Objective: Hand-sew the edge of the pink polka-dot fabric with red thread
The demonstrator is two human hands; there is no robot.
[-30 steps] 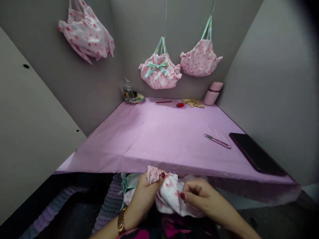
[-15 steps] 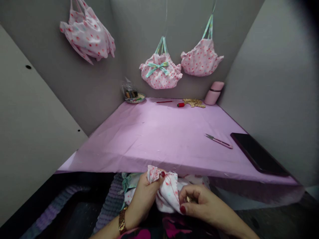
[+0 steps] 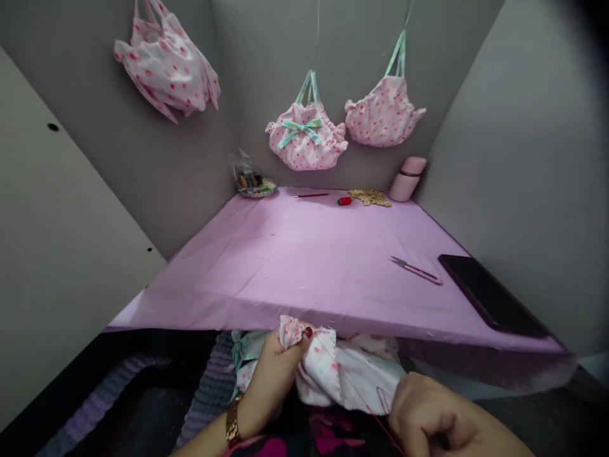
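Observation:
White cloth (image 3: 318,374) with red and pink dots is bunched at the table's front edge over my lap. My left hand (image 3: 276,376) is closed on it, the thumb pressing a gathered fold. Stitches show along the cloth's edge. From near my left thumb a red thread (image 3: 354,388) runs down to the right, drawn out to my right hand (image 3: 431,412). That hand is curled shut at the lower right, apart from the gathered fold; its fingertips, and any needle in them, are hidden. A loose loop of thread lies beside it on the cloth.
The table (image 3: 304,254) has a pink cover. On it lie thread snips (image 3: 416,271), a dark tablet or phone (image 3: 490,295), a red spool (image 3: 344,201), a pencil (image 3: 311,195), a pink flask (image 3: 408,179) and a small basket (image 3: 259,190). Dotted cloth pieces (image 3: 308,149) hang above.
My right hand has moved right and down, away from the cloth, drawing the red thread out into a long line. My left hand keeps its hold in nearly the same place.

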